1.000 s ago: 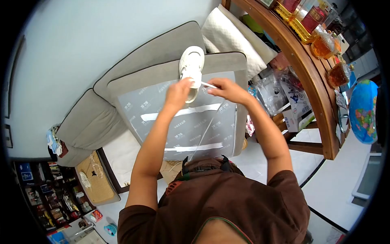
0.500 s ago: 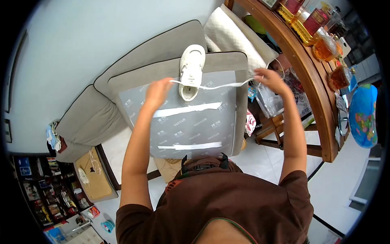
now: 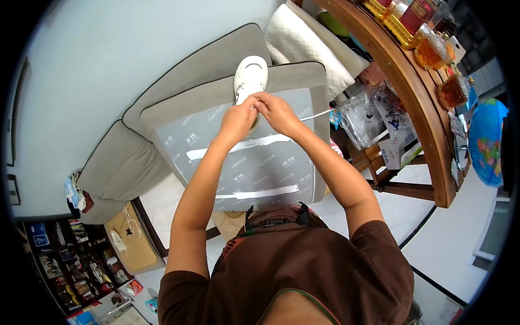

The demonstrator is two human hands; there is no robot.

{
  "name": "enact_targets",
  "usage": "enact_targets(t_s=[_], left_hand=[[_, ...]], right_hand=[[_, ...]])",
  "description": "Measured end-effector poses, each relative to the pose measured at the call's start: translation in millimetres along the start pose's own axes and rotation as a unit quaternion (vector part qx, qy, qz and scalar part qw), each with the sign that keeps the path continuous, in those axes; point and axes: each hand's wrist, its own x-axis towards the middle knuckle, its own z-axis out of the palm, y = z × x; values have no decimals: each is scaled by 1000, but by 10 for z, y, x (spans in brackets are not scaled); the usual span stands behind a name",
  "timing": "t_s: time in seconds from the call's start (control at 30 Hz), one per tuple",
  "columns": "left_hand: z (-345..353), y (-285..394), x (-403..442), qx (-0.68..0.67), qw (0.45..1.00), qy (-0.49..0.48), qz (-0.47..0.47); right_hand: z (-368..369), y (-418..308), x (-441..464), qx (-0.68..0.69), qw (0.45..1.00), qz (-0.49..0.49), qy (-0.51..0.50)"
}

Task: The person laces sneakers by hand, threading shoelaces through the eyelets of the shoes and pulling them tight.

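A home living area, shown by the grey sofa (image 3: 119, 162) and crowded bookshelves (image 3: 70, 265).

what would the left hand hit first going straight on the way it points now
The left hand would probably meet the right hand first; the white shoe is close too, depth unclear.

brown short-sleeved shirt (image 3: 330, 265), green-edged neckline (image 3: 293, 290)

Right hand (image 3: 277, 114) has moved in from beyond the grey cushion's (image 3: 298, 78) right edge, meeting left hand (image 3: 237, 122) over the white shoe (image 3: 251, 77). White flat lace (image 3: 317, 115), previously stretched between separated hands, now trails toward that edge.
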Motion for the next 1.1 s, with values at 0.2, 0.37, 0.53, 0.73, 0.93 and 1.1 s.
enact_targets(t_s=[0.2, 0.37, 0.53, 0.73, 0.93, 1.1], left_hand=[[75, -179, 63, -246, 965, 45, -77], [26, -321, 188, -383, 920, 39, -74], [197, -480, 295, -282, 930, 181, -151], [400, -660, 467, -94, 956, 224, -165], [541, -615, 533, -83, 944, 254, -193], [572, -722, 497, -259, 914, 238, -202]], right_hand=[[-108, -130, 158, -150, 988, 7, 41], [-194, -10, 352, -40, 997, 59, -21], [-78, 178, 503, -68, 994, -7, 83], [-31, 266, 817, -206, 973, -21, 100], [75, 328, 985, -231, 966, -19, 109], [236, 328, 860, -117, 980, 30, 156]])
